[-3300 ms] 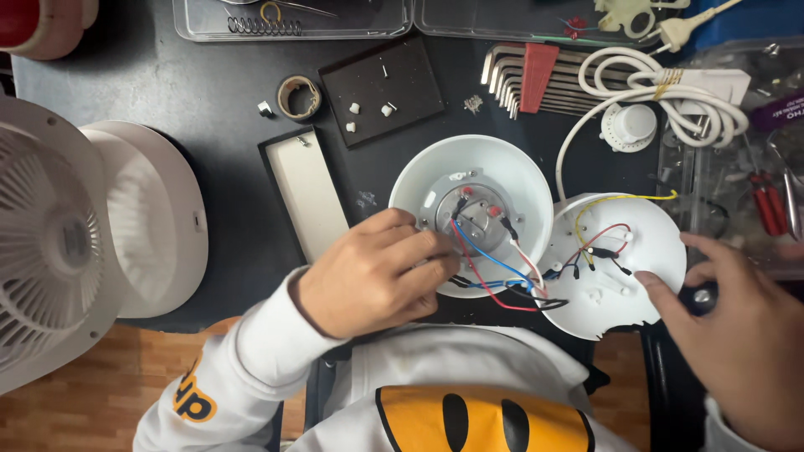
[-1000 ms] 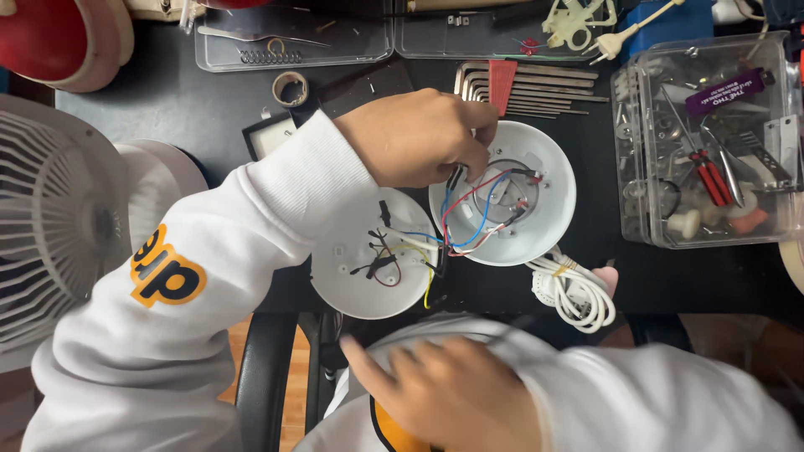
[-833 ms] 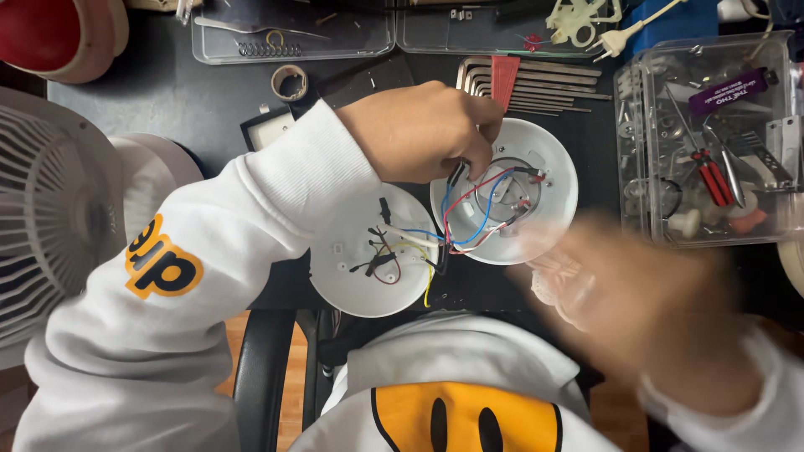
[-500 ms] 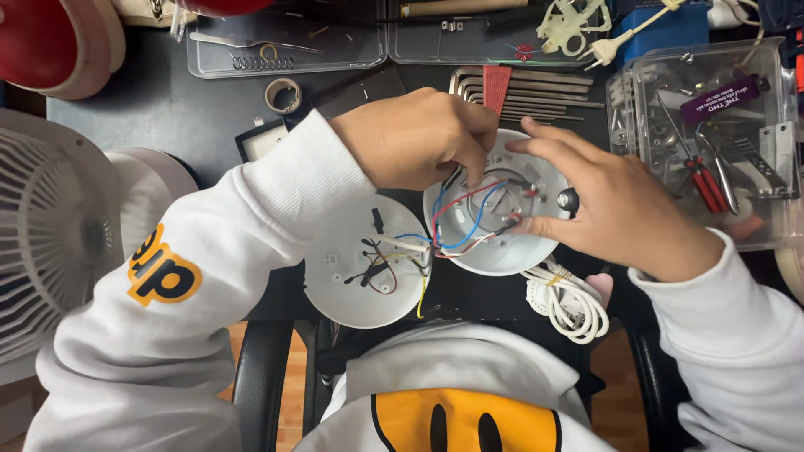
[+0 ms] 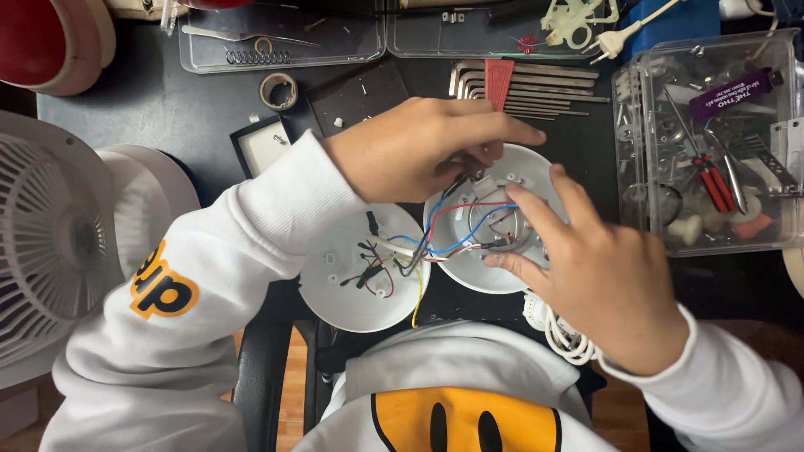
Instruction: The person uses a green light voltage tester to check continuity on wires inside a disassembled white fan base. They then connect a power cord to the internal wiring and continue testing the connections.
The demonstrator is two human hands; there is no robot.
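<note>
Wood floor shows nearest, below a dark table (image 5: pixel 167 109). On it, right hand (image 5: pixel 615 280) spreads its fingers over the white shell (image 5: pixel 465 268), fingertips on its wiring; left hand (image 5: pixel 419 151) pinches a small connector (image 5: pixel 484 186) above it. Second shell (image 5: pixel 352 293) lies beside. Farther right, clear box (image 5: pixel 712 243) holds pliers and screws; hex keys (image 5: pixel 519 84) beyond.

Even, bright overhead light; soft shadows; sharp focus; slight edge distortion.
</note>
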